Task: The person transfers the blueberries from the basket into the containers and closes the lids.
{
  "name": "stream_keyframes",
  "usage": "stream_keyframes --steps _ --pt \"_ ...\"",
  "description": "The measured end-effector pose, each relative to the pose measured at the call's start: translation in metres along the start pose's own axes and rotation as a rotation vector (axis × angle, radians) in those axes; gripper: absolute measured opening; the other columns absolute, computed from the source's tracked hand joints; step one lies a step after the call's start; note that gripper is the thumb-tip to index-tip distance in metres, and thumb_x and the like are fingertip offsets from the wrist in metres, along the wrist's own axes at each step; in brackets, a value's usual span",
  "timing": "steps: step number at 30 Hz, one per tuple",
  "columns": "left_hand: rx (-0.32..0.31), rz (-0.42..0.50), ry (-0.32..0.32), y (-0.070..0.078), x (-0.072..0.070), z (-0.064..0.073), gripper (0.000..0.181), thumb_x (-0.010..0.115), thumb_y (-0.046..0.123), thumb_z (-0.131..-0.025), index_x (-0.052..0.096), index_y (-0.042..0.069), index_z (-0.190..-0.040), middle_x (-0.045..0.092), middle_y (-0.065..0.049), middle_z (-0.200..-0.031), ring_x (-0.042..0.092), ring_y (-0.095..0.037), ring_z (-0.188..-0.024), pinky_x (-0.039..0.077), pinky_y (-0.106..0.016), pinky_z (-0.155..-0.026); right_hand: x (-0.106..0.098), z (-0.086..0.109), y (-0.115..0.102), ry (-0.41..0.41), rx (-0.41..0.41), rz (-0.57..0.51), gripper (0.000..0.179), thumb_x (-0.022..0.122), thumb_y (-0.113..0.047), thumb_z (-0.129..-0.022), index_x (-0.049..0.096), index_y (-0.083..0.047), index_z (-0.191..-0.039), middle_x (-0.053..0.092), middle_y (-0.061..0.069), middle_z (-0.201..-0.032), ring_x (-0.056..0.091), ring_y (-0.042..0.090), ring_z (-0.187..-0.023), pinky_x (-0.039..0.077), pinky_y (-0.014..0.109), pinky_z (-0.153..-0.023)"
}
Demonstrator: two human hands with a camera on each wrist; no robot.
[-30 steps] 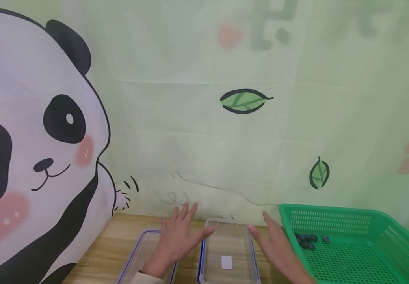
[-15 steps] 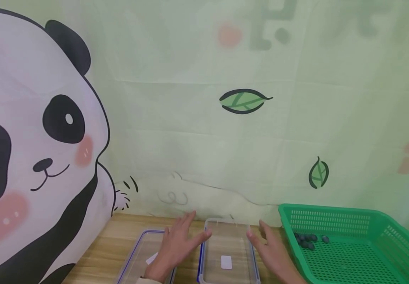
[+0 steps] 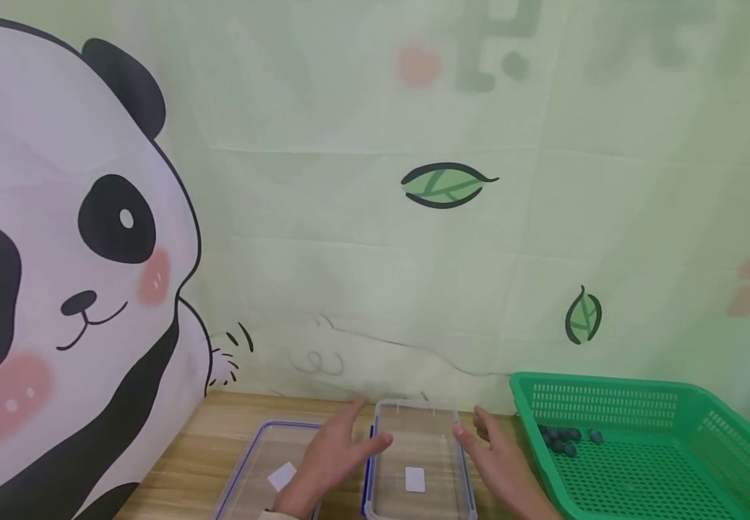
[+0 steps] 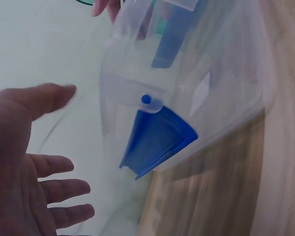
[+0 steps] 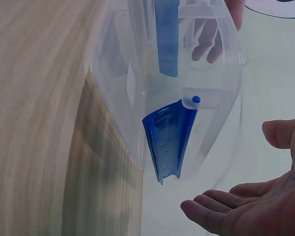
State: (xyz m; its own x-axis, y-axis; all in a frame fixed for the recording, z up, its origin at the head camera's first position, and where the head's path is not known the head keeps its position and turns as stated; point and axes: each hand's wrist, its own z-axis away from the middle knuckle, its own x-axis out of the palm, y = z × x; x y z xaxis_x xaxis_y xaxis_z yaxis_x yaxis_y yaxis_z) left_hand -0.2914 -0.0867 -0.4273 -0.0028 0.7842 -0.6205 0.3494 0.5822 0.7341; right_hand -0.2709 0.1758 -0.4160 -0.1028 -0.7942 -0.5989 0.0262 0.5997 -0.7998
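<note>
A clear plastic food box (image 3: 414,437) with a white label stands on the wooden table between my two hands. My left hand (image 3: 332,458) is spread at its left side, thumb over the near rim and nothing held. On the other side is my right hand (image 3: 501,466), fingers loosely bent and thumb by the right rim. In the left wrist view, a blue latch (image 4: 160,140) hangs unfastened, apart from the left hand (image 4: 34,162). The right wrist view shows another hanging blue latch (image 5: 171,140), with the right hand (image 5: 250,196) beside it, palm up in that view.
A clear lid (image 3: 254,466) with a blue seal and white label lies left of the box, partly under my left forearm. To the right stands a green plastic basket (image 3: 635,473) with several blueberries (image 3: 560,439). A panda-printed cloth (image 3: 349,253) hangs behind the table.
My left hand has come down and moved right toward the box, uncovering the lid's label. My right hand has shifted slightly left and its fingers have lowered.
</note>
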Motion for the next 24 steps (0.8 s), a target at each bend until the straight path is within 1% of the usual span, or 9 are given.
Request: stream_keyframes --steps 4,7,10,12,14,17,18,20,24 --pt "-0.014 0.018 -0.008 -0.003 0.004 -0.003 0.073 0.08 0.04 -0.094 0.057 -0.005 -0.146 0.061 -0.027 -0.143 0.057 -0.049 -0.131 0.049 -0.067 -0.109 -0.001 0.0 0.001 0.001 -0.001 0.001 0.091 0.055 -0.06 -0.106 0.033 0.013 -0.157 0.041 0.04 -0.154 0.042 0.057 -0.141 0.043 0.072 -0.112" --pt "-0.028 0.034 -0.004 -0.007 0.008 -0.005 0.059 0.081 0.03 -0.094 0.064 -0.005 -0.139 0.069 -0.024 -0.129 0.068 -0.041 -0.112 0.06 -0.059 -0.094 -0.002 0.001 0.001 0.0 -0.013 -0.003 0.091 0.056 -0.058 -0.106 0.032 0.013 -0.157 0.04 0.04 -0.155 0.042 0.057 -0.141 0.045 0.07 -0.112" --pt "-0.036 0.061 -0.011 -0.012 0.01 -0.007 0.047 0.08 0.022 -0.095 0.068 -0.004 -0.132 0.075 -0.018 -0.115 0.071 -0.029 -0.093 0.064 -0.045 -0.078 -0.004 0.003 0.0 0.002 -0.036 -0.013 0.087 0.058 -0.054 -0.107 0.031 0.012 -0.158 0.039 0.04 -0.156 0.041 0.056 -0.142 0.046 0.068 -0.112" --pt "-0.049 0.124 -0.027 -0.014 0.012 -0.007 0.042 0.079 0.016 -0.095 0.069 -0.005 -0.13 0.075 -0.016 -0.108 0.07 -0.024 -0.084 0.065 -0.041 -0.069 -0.007 0.003 -0.001 0.003 -0.055 -0.017 0.084 0.059 -0.05 -0.108 0.031 0.011 -0.159 0.039 0.039 -0.157 0.04 0.055 -0.143 0.047 0.066 -0.113" --pt "-0.072 0.198 -0.046 -0.015 0.012 -0.007 0.041 0.078 0.011 -0.095 0.068 -0.006 -0.13 0.074 -0.014 -0.103 0.07 -0.021 -0.077 0.067 -0.04 -0.064 -0.009 0.004 -0.004 0.007 -0.078 -0.013 0.081 0.06 -0.046 -0.108 0.031 0.01 -0.159 0.039 0.038 -0.157 0.041 0.054 -0.143 0.047 0.065 -0.113" --pt "-0.108 0.314 -0.054 -0.015 0.013 -0.007 0.043 0.077 0.006 -0.093 0.066 -0.01 -0.132 0.071 -0.013 -0.1 0.07 -0.022 -0.069 0.068 -0.041 -0.059 -0.014 0.005 -0.009 0.017 -0.117 0.004 0.077 0.062 -0.04 -0.108 0.032 0.009 -0.159 0.04 0.037 -0.157 0.042 0.052 -0.144 0.047 0.064 -0.113" --pt "-0.112 0.334 -0.051 -0.015 0.014 -0.007 0.043 0.077 0.005 -0.093 0.066 -0.011 -0.132 0.071 -0.013 -0.1 0.07 -0.022 -0.068 0.068 -0.042 -0.059 -0.016 0.006 -0.011 0.023 -0.135 0.009 0.076 0.063 -0.038 -0.108 0.033 0.01 -0.159 0.04 0.037 -0.157 0.042 0.052 -0.144 0.048 0.064 -0.113" --pt "-0.121 0.361 -0.043 -0.016 0.014 -0.006 0.044 0.077 0.003 -0.092 0.065 -0.011 -0.131 0.071 -0.013 -0.099 0.07 -0.022 -0.067 0.068 -0.042 -0.059 -0.019 0.008 -0.014 0.033 -0.168 0.016 0.074 0.064 -0.033 -0.107 0.034 0.01 -0.159 0.041 0.036 -0.157 0.043 0.052 -0.143 0.048 0.063 -0.113" --pt "-0.143 0.39 -0.032 -0.015 0.014 -0.005 0.043 0.077 0.002 -0.091 0.066 -0.012 -0.13 0.07 -0.014 -0.098 0.069 -0.021 -0.069 0.068 -0.041 -0.06 -0.027 0.011 -0.021 0.033 -0.209 0.026 0.072 0.066 -0.031 -0.106 0.036 0.011 -0.157 0.043 0.035 -0.156 0.044 0.051 -0.143 0.049 0.062 -0.112"
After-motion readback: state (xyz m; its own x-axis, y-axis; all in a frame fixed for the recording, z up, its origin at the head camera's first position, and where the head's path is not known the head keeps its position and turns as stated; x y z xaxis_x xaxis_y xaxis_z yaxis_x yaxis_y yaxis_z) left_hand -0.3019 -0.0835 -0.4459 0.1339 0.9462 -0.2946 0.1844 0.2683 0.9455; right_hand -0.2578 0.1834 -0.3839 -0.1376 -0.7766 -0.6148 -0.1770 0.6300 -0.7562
